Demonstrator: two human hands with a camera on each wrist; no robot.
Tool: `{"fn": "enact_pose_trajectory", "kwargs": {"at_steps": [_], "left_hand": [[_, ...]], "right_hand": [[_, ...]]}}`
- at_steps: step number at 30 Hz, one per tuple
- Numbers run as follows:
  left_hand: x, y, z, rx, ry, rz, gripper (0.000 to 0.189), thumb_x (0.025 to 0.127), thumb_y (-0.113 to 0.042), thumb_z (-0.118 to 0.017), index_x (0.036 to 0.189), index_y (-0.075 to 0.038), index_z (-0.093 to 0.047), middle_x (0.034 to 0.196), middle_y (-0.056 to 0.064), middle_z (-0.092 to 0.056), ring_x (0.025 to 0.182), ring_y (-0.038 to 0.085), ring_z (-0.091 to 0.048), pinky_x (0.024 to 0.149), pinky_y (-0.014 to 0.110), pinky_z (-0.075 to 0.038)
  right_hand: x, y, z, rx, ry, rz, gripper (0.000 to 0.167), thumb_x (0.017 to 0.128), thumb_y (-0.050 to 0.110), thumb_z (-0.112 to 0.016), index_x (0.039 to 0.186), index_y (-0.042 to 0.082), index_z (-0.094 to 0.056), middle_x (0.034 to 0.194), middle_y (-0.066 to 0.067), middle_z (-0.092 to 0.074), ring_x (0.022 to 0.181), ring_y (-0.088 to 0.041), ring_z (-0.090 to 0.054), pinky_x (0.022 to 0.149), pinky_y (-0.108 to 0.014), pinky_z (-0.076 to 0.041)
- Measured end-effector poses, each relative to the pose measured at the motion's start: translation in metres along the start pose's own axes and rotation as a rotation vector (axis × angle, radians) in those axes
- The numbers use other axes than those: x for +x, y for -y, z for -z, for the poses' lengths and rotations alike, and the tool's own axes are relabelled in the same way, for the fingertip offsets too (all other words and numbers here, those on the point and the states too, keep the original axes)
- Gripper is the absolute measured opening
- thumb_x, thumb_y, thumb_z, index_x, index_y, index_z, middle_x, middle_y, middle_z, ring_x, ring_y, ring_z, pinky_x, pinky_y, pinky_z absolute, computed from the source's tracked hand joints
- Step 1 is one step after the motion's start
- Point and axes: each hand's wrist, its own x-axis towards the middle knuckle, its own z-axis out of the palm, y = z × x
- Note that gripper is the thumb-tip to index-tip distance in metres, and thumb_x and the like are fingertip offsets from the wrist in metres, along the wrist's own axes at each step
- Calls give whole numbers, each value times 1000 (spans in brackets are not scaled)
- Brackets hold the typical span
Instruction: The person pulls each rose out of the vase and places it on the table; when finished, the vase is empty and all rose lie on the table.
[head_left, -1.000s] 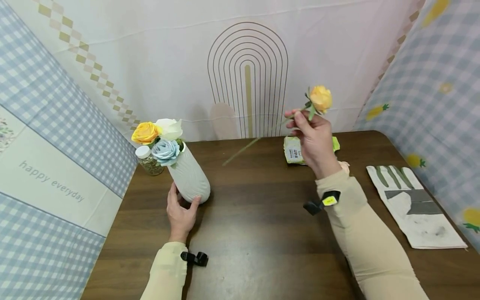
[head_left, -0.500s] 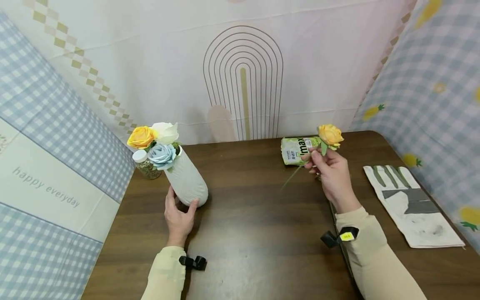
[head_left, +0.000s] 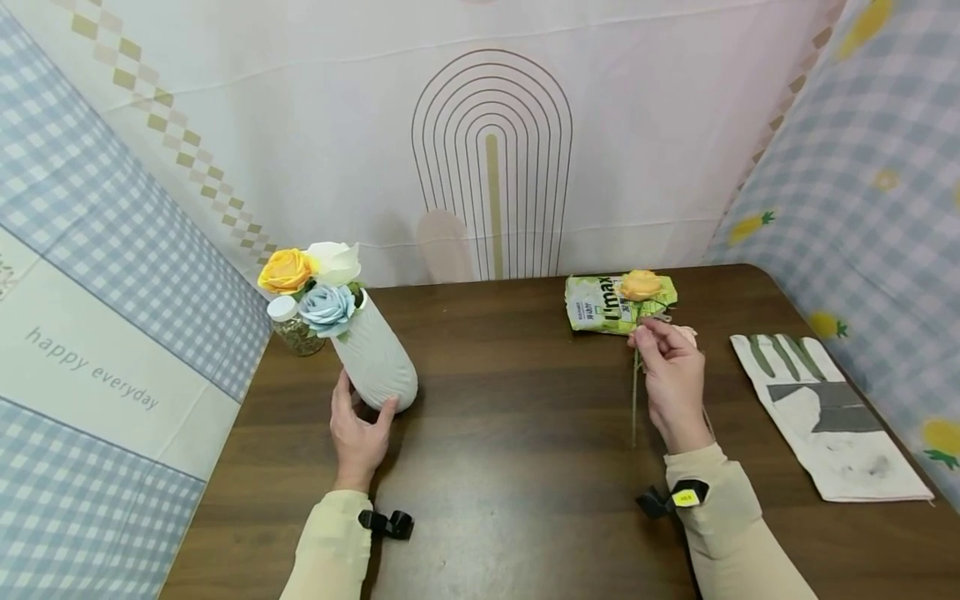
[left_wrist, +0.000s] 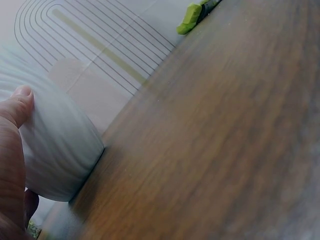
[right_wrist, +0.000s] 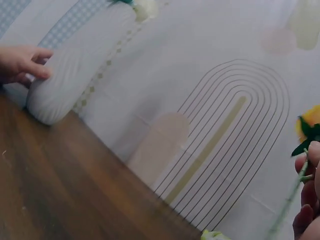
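Note:
Around the lower part of a ribbed white vase (head_left: pixel 377 354) my left hand (head_left: pixel 360 437) is curled, thumb on the near side. Its base meets the table in the left wrist view. A yellow-orange rose (head_left: pixel 287 271), a blue rose (head_left: pixel 327 309) and a white flower (head_left: pixel 334 262) stand in the vase's mouth. At the right, my right hand (head_left: pixel 673 379) pinches the green stem of a yellow rose (head_left: pixel 641 285) just below the bloom. The stem's lower end points down toward me. Beside that hand shows part of a pale pink flower (head_left: pixel 687 334), mostly hidden.
A green and white packet (head_left: pixel 592 303) lies at the table's back edge, behind the held rose. A white-lidded jar (head_left: pixel 292 325) stands behind the vase. A folded white and grey glove (head_left: pixel 832 421) lies at the right edge. Printed cloths (head_left: pixel 337 125) hang around the table.
My right hand has come down from in front of the back cloth toward the table at the right. The rose's stem has swung from pointing left to pointing down. The left hand stays on the vase.

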Motion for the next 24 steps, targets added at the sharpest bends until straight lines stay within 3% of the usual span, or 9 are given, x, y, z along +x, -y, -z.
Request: {"fn": "enact_pose_trajectory", "kwargs": {"at_steps": [3,7,11,14,20,24], "left_hand": [[0,-1,0,4,-5,3,88,76,-21,-82,149,-14,-35,137,14,-48,117,29,-52,84,50,-49],[0,-2,0,7,-8,-2,87,76,-22,-82,149,-14,-35,136,14,-48,117,28,-52,84,49,-49],[0,-3,0,1,-6,-4,87,76,-22,-82,149,-14,-35,136,15,-48,118,28,-51,85,49,-49],[1,-4,0,2,-8,-6,87,76,-23,-82,149,-14,-36,136,15,-48,118,29,-52,84,49,-49],[0,-4,1,9,-7,4,87,76,-23,-82,149,-15,-36,136,14,-48,116,29,-53,83,49,-49],[0,-4,1,15,-7,12,87,76,-23,-82,149,-14,-35,135,15,-49,116,29,-53,83,49,-49]], "right_hand": [[-1,-4,1,-58,0,-27,23,87,4,-69,106,-9,-67,77,-4,-70,72,-10,-66,72,-18,-50],[-3,-6,5,-132,10,-113,23,87,10,-70,104,-5,-67,82,-5,-71,75,-10,-67,72,-18,-51],[-2,-11,14,-220,97,-142,25,90,8,-66,108,-10,-61,103,-8,-64,83,-9,-66,74,-18,-51],[-2,-17,22,-356,176,-131,24,94,8,-61,110,-11,-60,113,-13,-59,86,-6,-64,70,-16,-50],[-4,-30,38,-635,296,-150,29,100,16,-53,114,-6,-64,113,-20,-64,92,-3,-58,67,-16,-46],[-6,-36,41,-757,356,-132,27,96,19,-59,114,0,-67,106,-15,-67,85,-9,-56,66,-18,-45]]}}
